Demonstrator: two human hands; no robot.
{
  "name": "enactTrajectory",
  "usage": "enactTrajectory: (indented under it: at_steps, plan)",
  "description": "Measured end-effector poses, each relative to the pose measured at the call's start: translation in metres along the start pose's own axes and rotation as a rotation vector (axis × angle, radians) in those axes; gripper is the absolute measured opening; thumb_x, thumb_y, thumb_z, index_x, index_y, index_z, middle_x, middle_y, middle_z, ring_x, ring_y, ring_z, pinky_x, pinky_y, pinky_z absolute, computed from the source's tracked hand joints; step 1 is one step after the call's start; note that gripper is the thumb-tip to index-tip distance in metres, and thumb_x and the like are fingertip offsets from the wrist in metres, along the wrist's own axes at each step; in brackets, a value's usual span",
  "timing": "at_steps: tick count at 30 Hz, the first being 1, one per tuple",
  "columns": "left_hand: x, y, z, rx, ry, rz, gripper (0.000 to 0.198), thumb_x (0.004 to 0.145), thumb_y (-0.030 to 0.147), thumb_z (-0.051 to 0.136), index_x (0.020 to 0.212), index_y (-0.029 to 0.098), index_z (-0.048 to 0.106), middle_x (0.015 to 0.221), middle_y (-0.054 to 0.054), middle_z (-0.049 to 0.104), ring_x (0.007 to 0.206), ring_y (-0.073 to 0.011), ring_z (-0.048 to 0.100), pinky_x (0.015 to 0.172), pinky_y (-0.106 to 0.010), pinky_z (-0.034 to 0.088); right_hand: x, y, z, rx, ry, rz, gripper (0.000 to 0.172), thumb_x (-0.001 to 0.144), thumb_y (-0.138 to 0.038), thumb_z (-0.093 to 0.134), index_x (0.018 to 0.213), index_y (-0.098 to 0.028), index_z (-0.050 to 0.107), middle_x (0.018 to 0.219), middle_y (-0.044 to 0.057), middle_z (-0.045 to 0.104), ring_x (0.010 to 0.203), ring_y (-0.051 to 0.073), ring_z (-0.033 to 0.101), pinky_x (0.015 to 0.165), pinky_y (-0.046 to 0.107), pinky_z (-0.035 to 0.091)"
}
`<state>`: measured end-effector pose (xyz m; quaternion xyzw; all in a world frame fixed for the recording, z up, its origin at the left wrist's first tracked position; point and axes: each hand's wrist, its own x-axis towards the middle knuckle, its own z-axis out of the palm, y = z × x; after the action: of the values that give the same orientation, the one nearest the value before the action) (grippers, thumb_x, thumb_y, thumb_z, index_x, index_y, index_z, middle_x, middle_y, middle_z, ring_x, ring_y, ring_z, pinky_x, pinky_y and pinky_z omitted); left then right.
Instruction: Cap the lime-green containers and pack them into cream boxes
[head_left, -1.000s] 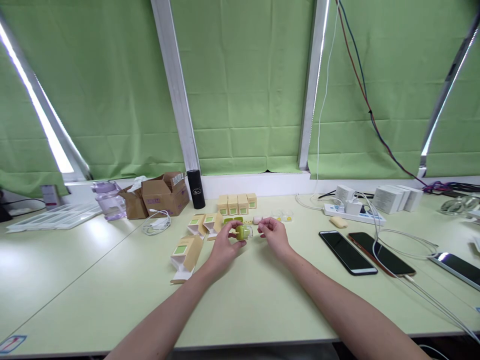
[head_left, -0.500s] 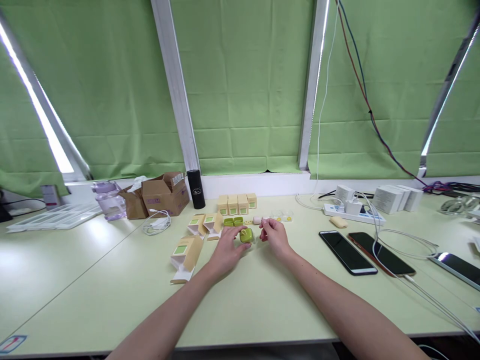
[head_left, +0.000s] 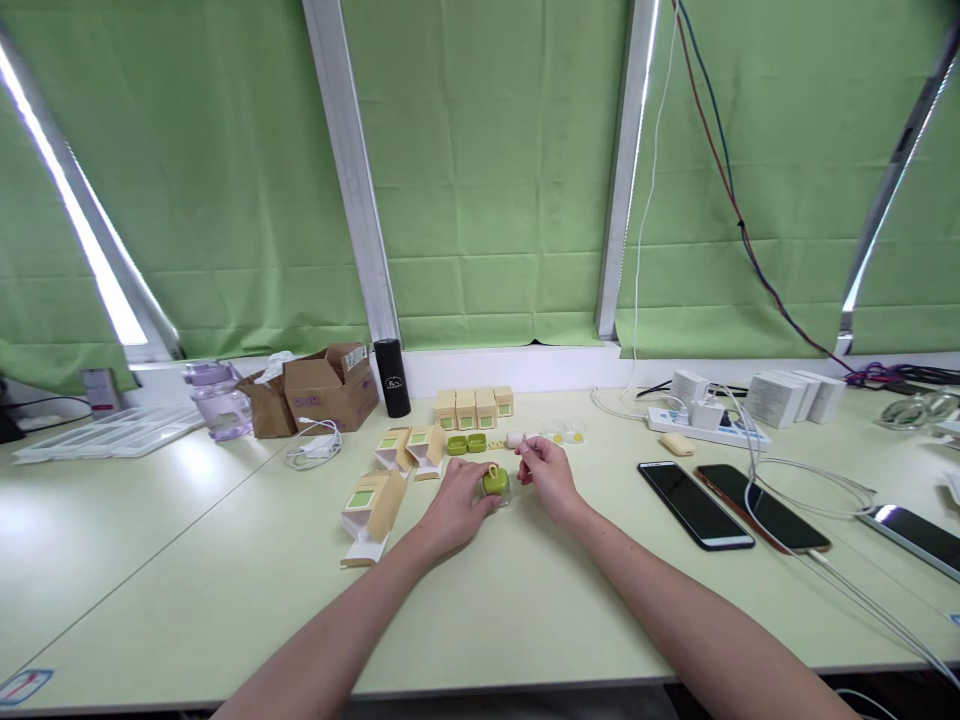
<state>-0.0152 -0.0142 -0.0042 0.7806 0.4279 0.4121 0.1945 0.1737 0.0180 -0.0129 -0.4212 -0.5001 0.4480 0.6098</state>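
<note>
My left hand [head_left: 454, 505] is closed around the side of a small green case [head_left: 496, 481] with a pale yellow loop on top. Clear plastic shows around the lower part of this case. To its right, my right hand [head_left: 546, 472] is raised with thumb and fingers pinched together; whatever lies between them is too small to make out. Just beyond the hands are two green open-topped pieces [head_left: 466, 444], a pale pink cylinder [head_left: 514, 440] and clear plastic shells [head_left: 564, 432] with yellow spots.
Opened cartons [head_left: 375, 505] lie left of my left hand, and several closed cartons [head_left: 466, 410] stand at the back. A black tumbler [head_left: 391, 378] and cardboard box [head_left: 331, 390] are behind. Phones [head_left: 696, 505], a power strip [head_left: 709, 428] and white cables occupy the right side.
The green case has come slightly toward me, and its loop now points upward. My left hand has shifted a little nearer with it. The right hand remains almost in place.
</note>
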Motion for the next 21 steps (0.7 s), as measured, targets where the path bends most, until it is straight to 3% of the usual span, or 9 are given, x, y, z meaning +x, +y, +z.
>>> enactTrajectory:
  at_steps: [15, 21]
  plan:
    - [-0.0011, -0.0029, 0.0023, 0.043, 0.001, -0.012, 0.039, 0.076, 0.031, 0.080, 0.114, 0.027, 0.076, 0.101, -0.008, 0.072, 0.109, -0.0338, 0.058, 0.097, -0.044, 0.047, -0.0008, 0.0011, -0.0002, -0.023, -0.012, -0.015, 0.047, 0.074, -0.066, 0.072, 0.080, -0.021, 0.062, 0.048, -0.004, 0.057, 0.047, 0.014, 0.052, 0.050, 0.027, 0.043]
    - [-0.0013, 0.0053, -0.0006, 0.162, -0.108, -0.065, 0.042, 0.084, 0.033, 0.072, 0.123, 0.021, 0.070, 0.111, -0.010, 0.069, 0.118, -0.0331, 0.055, 0.104, -0.046, 0.045, -0.0009, 0.0017, -0.0008, -0.047, -0.023, -0.008, 0.048, 0.075, -0.067, 0.069, 0.082, -0.020, 0.062, 0.049, -0.004, 0.058, 0.049, 0.014, 0.053, 0.051, 0.027, 0.043]
